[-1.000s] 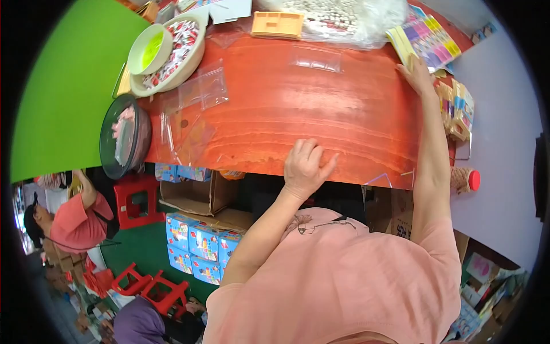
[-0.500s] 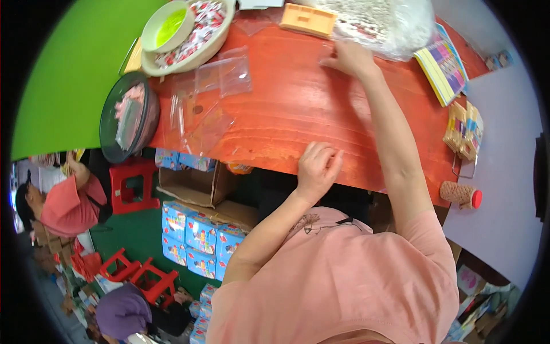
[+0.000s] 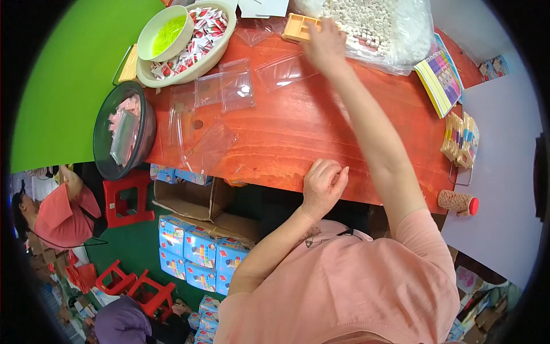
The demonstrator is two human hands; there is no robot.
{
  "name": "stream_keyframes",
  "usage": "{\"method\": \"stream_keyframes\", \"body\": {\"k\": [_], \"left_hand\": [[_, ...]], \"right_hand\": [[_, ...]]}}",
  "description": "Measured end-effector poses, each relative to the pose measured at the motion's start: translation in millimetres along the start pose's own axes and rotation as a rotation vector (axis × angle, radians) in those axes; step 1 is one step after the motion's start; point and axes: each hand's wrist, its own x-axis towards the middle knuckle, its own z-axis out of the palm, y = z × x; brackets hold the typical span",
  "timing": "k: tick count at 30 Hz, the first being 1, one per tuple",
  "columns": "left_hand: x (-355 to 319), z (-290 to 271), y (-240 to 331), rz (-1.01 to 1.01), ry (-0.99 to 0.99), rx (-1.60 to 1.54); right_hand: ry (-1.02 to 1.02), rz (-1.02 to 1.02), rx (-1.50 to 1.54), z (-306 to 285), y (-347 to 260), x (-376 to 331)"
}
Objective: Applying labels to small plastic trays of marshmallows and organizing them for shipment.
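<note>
My right hand (image 3: 326, 47) reaches across the red table to a shallow yellow plastic tray (image 3: 296, 27) with compartments. Its fingers and thumb close around the tray's right end, hiding that part. Close by lies a clear plastic bag (image 3: 404, 54) with many small white cube-like pieces (image 3: 366, 26) on it. A clear plastic lid (image 3: 281, 71) lies flat left of my right forearm. My left hand (image 3: 323, 183) rests at the table's near edge, its fingers curled in loosely with nothing visible in them.
Clear plastic cases (image 3: 236, 92) lie left on the table (image 3: 275, 137). A cream basin (image 3: 216, 57) holds small packets and a bowl (image 3: 146, 37) of yellow-green pieces. A dark bowl (image 3: 103, 155) overhangs the left edge. A booklet (image 3: 438, 80) and a jar (image 3: 455, 202) stand right.
My right hand has moved left from beside the bag to the yellow tray. The clear lid now shows on the table. My left hand stays at the near edge; the view has shifted slightly.
</note>
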Motion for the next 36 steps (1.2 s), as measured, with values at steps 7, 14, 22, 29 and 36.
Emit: {"method": "stream_keyframes", "body": {"k": [7, 14, 22, 29, 36], "left_hand": [[20.9, 6.2, -0.3, -0.255, -0.012, -0.176], [130.1, 2.5, -33.9, -0.66, 0.048, -0.851], [170.1, 48.6, -51.4, -0.557, -0.243, -1.316], [165.4, 51.6, -51.7, -0.496, -0.524, -1.423], [149.1, 61.9, -37.4, 0.137, -0.173, -0.266]], "right_hand": [[-0.127, 0.113, 0.15, 32.1, 99.8, 18.8], [-0.506, 0.596, 1.109, -59.3, 101.8, -30.8], [-0.398, 0.778, 1.247, -117.4, 75.1, -124.7], [-0.073, 0.303, 0.696, -158.1, 51.1, -150.6], [-0.119, 0.689, 1.24, -176.7, 60.5, -133.8]]}}
